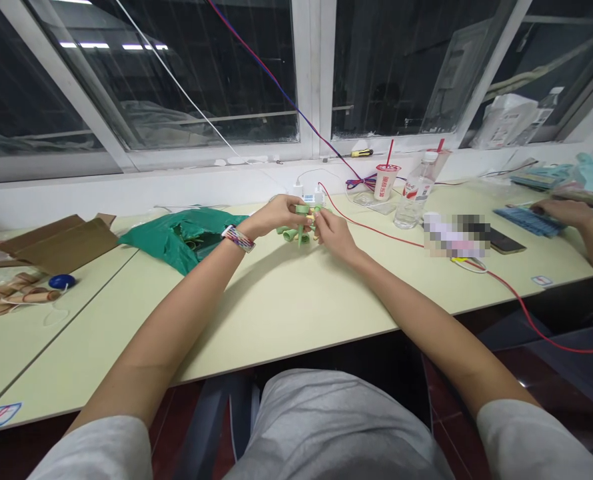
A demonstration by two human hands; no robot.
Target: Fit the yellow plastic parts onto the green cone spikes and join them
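My left hand (280,213), with a woven multicoloured band on its wrist, is closed on a green cup-shaped piece with a long downward point (301,223). Close beside it, my right hand (335,231) pinches a small green piece (318,209). I cannot tell whether the two pieces touch. Several more green cup-like pieces (289,235) lie on the table just behind and under my hands, partly covered by my fingers. Some light yellow bits show among them. A green plastic bag (171,235) lies open to the left of my left forearm.
Wooden pieces (16,293) and a blue ball (62,282) with white string lie left, near a cardboard box (66,240). A drink cup (386,181), water bottle (416,193) and red cable (376,232) are right. Another person's hand (566,211) touches blue strips (526,221).
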